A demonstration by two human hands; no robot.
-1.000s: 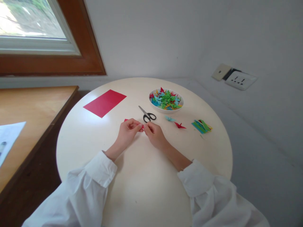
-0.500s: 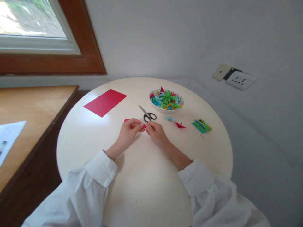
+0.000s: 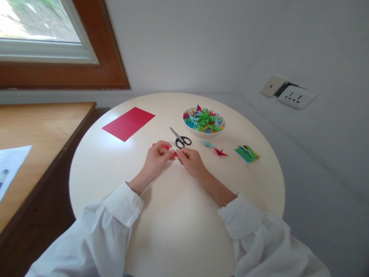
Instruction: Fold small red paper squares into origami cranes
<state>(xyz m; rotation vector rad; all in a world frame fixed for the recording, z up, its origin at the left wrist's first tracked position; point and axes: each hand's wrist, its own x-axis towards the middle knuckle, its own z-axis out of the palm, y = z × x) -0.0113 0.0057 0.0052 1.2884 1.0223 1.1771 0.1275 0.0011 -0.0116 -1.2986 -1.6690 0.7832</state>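
Between my two hands is a small piece of red paper (image 3: 175, 154), mostly covered by the fingers. My left hand (image 3: 157, 157) pinches it from the left with thumb and forefinger. From the right, my right hand (image 3: 190, 160) pinches its other end. More red paper shows behind the left fingers; whether it is the same piece I cannot tell. Just beyond the hands lie black-handled scissors (image 3: 181, 140), blades pointing away. To the right of my right hand rest a light-blue paper crane (image 3: 208, 144) and a red paper crane (image 3: 221, 152).
A white bowl (image 3: 205, 134) heaped with colourful paper cranes stands at the back of the round white table (image 3: 178, 231). A red sheet (image 3: 128, 124) lies at the back left. Coloured paper strips (image 3: 248, 153) are stacked at the right. A wooden desk (image 3: 43, 127) adjoins on the left.
The left fingers have shifted slightly and curl more, showing more red paper behind them. Both hands still pinch the paper in the same place. The view has moved a little.
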